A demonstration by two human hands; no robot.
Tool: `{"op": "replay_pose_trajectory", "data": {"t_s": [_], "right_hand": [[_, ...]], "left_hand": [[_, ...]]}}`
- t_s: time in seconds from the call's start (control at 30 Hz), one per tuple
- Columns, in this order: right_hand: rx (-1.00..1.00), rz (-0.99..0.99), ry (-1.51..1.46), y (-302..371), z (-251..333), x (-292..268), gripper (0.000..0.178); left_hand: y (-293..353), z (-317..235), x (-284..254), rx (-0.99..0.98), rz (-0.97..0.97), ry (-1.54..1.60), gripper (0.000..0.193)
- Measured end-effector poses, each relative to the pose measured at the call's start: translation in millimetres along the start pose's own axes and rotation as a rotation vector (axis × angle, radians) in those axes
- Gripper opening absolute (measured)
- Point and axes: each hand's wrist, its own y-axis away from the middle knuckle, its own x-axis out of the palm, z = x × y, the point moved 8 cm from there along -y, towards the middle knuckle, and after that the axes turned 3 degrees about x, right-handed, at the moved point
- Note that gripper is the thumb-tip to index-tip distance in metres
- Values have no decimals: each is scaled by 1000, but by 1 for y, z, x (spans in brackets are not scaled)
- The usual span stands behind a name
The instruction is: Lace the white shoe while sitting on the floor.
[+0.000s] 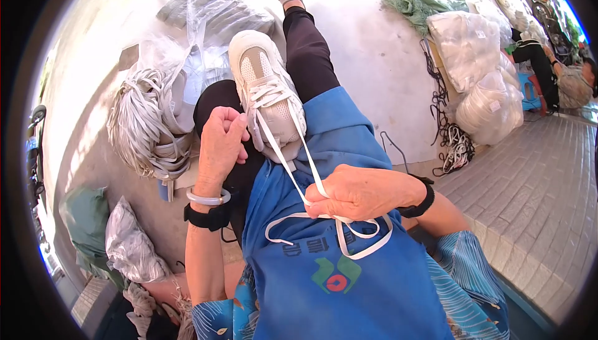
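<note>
Nearest, a blue apron covers the wearer's lap, with loose lace ends looped across it. The right hand is closed above it, thumb and fingers brought together on the white laces; no gap shows at the pinch. The other fingers fold under, their tips out of sight. Two strands run from this grip to the shoe, straight and converging towards the hand.

The left hand is raised beside the shoe's left side, fingers curled, thumb near the forefinger. Whether it holds anything or touches the shoe cannot be told.

The shoe, off-white with tan panels, sits upper side up over the lap, between the hands and slightly beyond. Its toe points away from the wearer, its long axis leaning a little left. The heel end faces the apron; the sole is hidden, as is what bears it underneath.

Beyond, on the left, lies a bundle of pale flat strips, close to clear plastic wrapping whose contents are hard to make out. At right, filled plastic bags stand beside dark cords. Farthest right, another person is partly cut off by the fisheye rim.
</note>
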Motion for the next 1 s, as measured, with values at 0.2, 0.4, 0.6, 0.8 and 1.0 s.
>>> {"op": "replay_pose_trajectory", "data": {"t_s": [0.2, 0.4, 0.6, 0.8, 1.0], "right_hand": [[-335, -95, 375, -42, 7, 56, 25], [58, 117, 388, -37, -11, 43, 33], [-62, -877, 468, -22, -19, -81, 12], [-138, -889, 876, -55, -20, -78, 9], [-116, -874, 701, -68, -27, -82, 9]], "left_hand": [[48, -9, 65, -350, 533, 778, 46], [38, 7, 77, -397, 506, 1010, 24], [39, 9, 76, -320, 315, 732, 19], [37, 2, 75, -251, 318, 662, 23], [36, 6, 73, -228, 297, 575, 22]]}}
